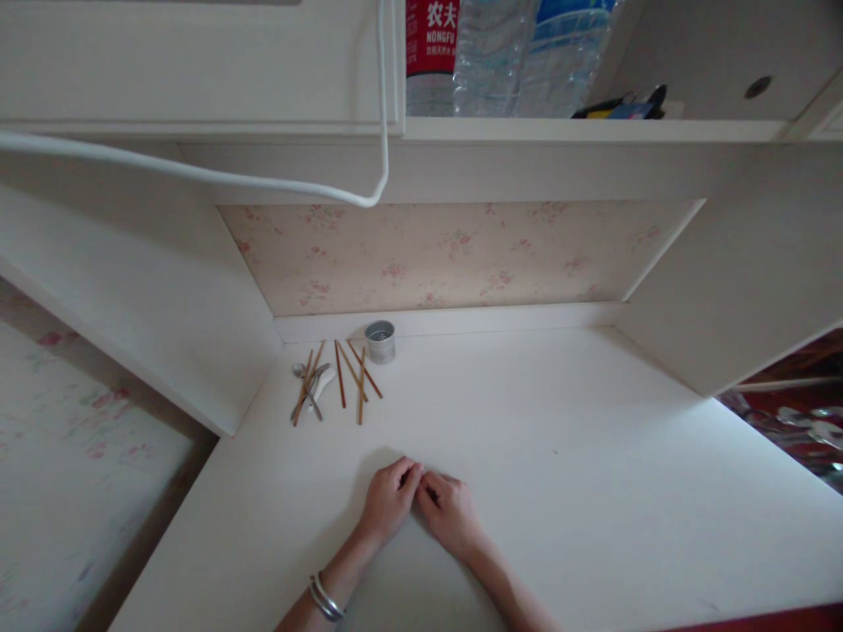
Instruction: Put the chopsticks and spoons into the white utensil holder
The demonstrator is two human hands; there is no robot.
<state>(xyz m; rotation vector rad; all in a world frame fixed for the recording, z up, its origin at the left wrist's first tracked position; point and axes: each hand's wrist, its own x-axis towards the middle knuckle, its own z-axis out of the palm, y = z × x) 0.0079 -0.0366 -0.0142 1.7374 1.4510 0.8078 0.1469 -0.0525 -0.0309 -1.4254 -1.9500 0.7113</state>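
My left hand point(390, 502) and my right hand point(453, 516) rest on the white tabletop point(559, 491), both closed in loose fists that meet at the knuckles. Nothing shows in either one. Beyond them, at the back left, stands a grey perforated utensil holder point(381, 352), upright. Left of it lie several loose wooden chopsticks point(341, 376), some crossing each other. A white spoon point(322, 384) lies in the leftmost cluster, partly covered by metal cutlery point(316, 405) and chopsticks. One metal spoon's bowl point(299, 369) points to the back. Both hands are apart from all these things.
An overhead shelf point(593, 131) holds plastic bottles point(493, 61) and small dark items. A white cable or rod point(263, 182) crosses the upper left. Side panels point(738, 272) bound the desk at left and right, with a floral back wall point(435, 254) between them.
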